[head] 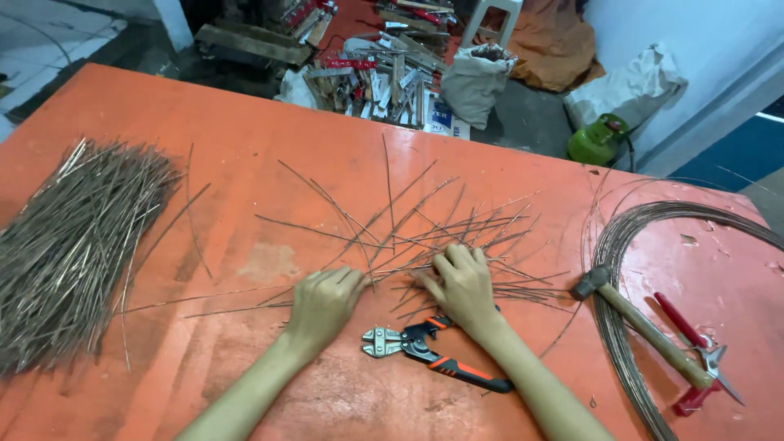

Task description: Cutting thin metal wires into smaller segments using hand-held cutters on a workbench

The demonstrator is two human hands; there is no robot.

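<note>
Where the orange-red painted tabletop (pixel 245 131) runs to its left edge: a thick heap of cut, straight, thin metal wire pieces (pixel 69 245), laid roughly parallel. Nearer the middle, left hand (pixel 322 302), palm down, fingers loosely curled, fingertips touching the near edge of a loose scatter of crossed thin wire rods (pixel 416 229). Just below, between both wrists, small bolt cutters with black-and-orange handles (pixel 425 351), jaws pointing left. Right hand (pixel 461 286) open, flat, pressing on the scattered rods. Further right, a wooden-handled hammer (pixel 641 322) lying across a large coil of grey wire (pixel 621 245); red-handled snips (pixel 694 351) beside it.
</note>
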